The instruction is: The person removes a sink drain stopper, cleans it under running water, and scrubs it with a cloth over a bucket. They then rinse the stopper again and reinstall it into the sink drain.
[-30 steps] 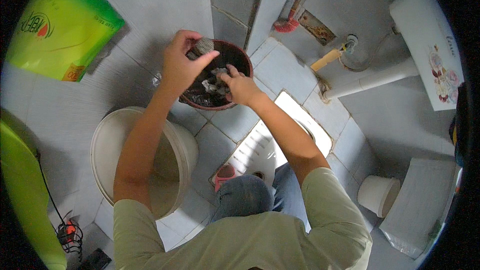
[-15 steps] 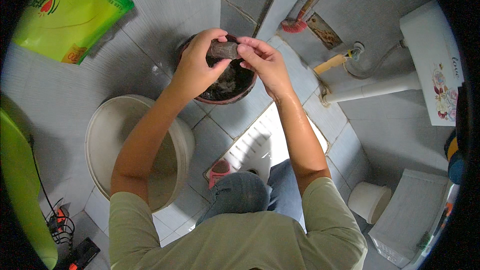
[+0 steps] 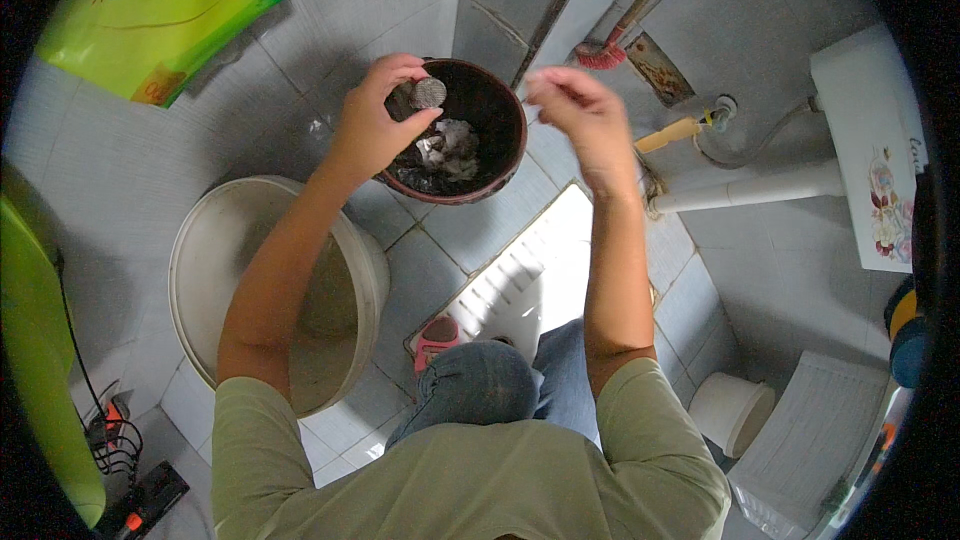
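Note:
My left hand [image 3: 378, 123] is closed round a small grey mesh cylinder [image 3: 430, 92], its round end facing right, thumb below and fingers above. Directly beneath is a dark brown-rimmed bin [image 3: 510, 145] with pale crumpled waste [image 3: 452, 152] in a dark liner. My right hand [image 3: 585, 115] hangs to the right of the bin, apart from the cylinder. Motion smears its fingers, so whether they pinch anything is unclear.
A large white bucket [image 3: 180, 270] stands left of my knees. The white squat toilet [image 3: 545, 260] lies in the tiled floor, with a pink brush-like item [image 3: 437, 338] beside it. A cistern [image 3: 865, 140], pipe [image 3: 750, 190] and red-headed brush [image 3: 603, 55] are on the right.
My right hand has let go of the mesh cylinder and moved right and slightly down. The left hand has shifted a little left, still holding the cylinder, whose round end now shows.

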Action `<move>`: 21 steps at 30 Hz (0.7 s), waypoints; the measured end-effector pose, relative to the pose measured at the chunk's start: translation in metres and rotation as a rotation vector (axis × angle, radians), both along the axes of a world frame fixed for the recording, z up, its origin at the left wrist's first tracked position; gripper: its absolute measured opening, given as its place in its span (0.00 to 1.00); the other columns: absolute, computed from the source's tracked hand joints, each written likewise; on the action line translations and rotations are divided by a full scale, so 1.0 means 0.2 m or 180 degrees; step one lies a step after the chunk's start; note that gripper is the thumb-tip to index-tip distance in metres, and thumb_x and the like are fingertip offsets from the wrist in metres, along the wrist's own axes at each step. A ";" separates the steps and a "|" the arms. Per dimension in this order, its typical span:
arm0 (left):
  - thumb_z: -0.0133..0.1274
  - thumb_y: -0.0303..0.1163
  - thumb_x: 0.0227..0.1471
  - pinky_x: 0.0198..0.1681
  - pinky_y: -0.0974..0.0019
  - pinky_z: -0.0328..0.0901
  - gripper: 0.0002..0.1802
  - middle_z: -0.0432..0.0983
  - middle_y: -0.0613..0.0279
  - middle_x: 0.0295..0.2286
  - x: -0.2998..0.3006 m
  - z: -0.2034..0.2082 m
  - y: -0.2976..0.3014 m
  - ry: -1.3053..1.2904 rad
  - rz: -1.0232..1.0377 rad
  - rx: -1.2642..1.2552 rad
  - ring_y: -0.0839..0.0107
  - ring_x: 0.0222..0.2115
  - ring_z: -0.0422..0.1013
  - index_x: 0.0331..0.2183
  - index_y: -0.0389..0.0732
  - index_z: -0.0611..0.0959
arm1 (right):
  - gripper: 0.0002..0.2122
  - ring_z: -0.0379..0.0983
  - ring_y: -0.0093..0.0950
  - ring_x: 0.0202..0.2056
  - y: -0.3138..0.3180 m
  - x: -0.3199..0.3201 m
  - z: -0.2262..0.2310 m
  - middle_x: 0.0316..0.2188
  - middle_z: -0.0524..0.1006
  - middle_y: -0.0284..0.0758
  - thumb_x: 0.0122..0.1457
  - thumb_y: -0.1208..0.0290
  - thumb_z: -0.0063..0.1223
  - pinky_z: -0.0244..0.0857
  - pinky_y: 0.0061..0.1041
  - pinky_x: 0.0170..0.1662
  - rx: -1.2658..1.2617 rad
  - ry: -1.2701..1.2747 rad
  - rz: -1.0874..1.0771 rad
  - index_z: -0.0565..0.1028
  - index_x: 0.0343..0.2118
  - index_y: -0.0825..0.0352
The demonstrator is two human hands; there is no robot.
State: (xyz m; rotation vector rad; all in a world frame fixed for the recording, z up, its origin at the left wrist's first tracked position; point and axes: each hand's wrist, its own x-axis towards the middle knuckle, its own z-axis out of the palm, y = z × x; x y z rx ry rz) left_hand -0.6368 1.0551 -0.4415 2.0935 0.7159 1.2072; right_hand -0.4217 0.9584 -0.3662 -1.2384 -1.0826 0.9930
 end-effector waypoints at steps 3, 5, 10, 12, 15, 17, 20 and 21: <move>0.58 0.19 0.35 0.45 0.65 0.62 0.30 0.70 0.55 0.38 0.04 0.19 -0.10 0.0500 -0.0096 -0.0137 0.60 0.41 0.68 0.44 0.39 0.68 | 0.11 0.69 0.19 0.30 0.07 -0.11 -0.18 0.27 0.73 0.30 0.48 0.73 0.58 0.64 0.17 0.35 0.0143 -0.0218 0.0182 0.76 0.36 0.69; 0.56 0.18 0.35 0.45 0.62 0.61 0.30 0.70 0.54 0.38 0.06 0.21 -0.13 0.0550 -0.0147 0.0037 0.58 0.41 0.67 0.45 0.39 0.68 | 0.12 0.70 0.21 0.29 0.09 -0.17 -0.19 0.27 0.73 0.32 0.46 0.72 0.59 0.64 0.19 0.35 0.0114 -0.0602 0.0214 0.76 0.35 0.69; 0.55 0.17 0.34 0.46 0.59 0.60 0.31 0.68 0.54 0.38 0.05 0.21 -0.13 0.0746 -0.0151 0.0706 0.54 0.41 0.65 0.46 0.39 0.68 | 0.11 0.71 0.26 0.27 0.11 -0.24 -0.16 0.24 0.73 0.37 0.45 0.71 0.59 0.65 0.22 0.34 0.0310 -0.1282 -0.0038 0.77 0.32 0.70; 0.55 0.17 0.34 0.46 0.58 0.60 0.31 0.68 0.53 0.38 0.04 0.22 -0.13 0.0863 -0.0130 0.1025 0.54 0.42 0.65 0.45 0.39 0.68 | 0.10 0.71 0.26 0.27 0.13 -0.21 -0.18 0.25 0.74 0.38 0.46 0.72 0.58 0.64 0.22 0.33 0.0254 -0.1089 -0.0006 0.77 0.31 0.70; 0.57 0.17 0.33 0.46 0.61 0.61 0.32 0.68 0.52 0.39 0.04 0.24 -0.15 0.0863 -0.0120 0.1085 0.55 0.42 0.65 0.45 0.38 0.69 | 0.08 0.71 0.26 0.26 0.13 -0.21 -0.16 0.26 0.76 0.37 0.48 0.73 0.57 0.65 0.22 0.33 0.0283 -0.1449 -0.0137 0.77 0.30 0.71; 0.58 0.17 0.32 0.46 0.63 0.61 0.32 0.67 0.52 0.41 0.04 0.23 -0.15 0.0757 -0.0105 0.0827 0.57 0.42 0.66 0.45 0.38 0.70 | 0.07 0.70 0.23 0.27 0.12 -0.20 -0.13 0.27 0.76 0.34 0.50 0.73 0.55 0.64 0.20 0.33 0.0122 -0.1303 -0.0073 0.77 0.30 0.71; 0.59 0.17 0.33 0.46 0.66 0.62 0.32 0.67 0.55 0.42 0.02 0.18 -0.12 0.0513 -0.0094 0.0143 0.64 0.42 0.67 0.45 0.37 0.70 | 0.07 0.69 0.18 0.28 0.09 -0.13 -0.08 0.28 0.75 0.29 0.54 0.71 0.52 0.63 0.16 0.34 -0.0326 -0.0148 0.0320 0.76 0.31 0.70; 0.60 0.16 0.33 0.46 0.67 0.63 0.32 0.68 0.56 0.42 0.01 0.14 -0.09 0.0413 -0.0112 -0.0116 0.67 0.42 0.67 0.45 0.37 0.70 | 0.07 0.68 0.17 0.28 0.08 -0.09 -0.05 0.28 0.75 0.29 0.54 0.72 0.52 0.63 0.16 0.35 -0.0393 0.0246 0.0437 0.76 0.32 0.70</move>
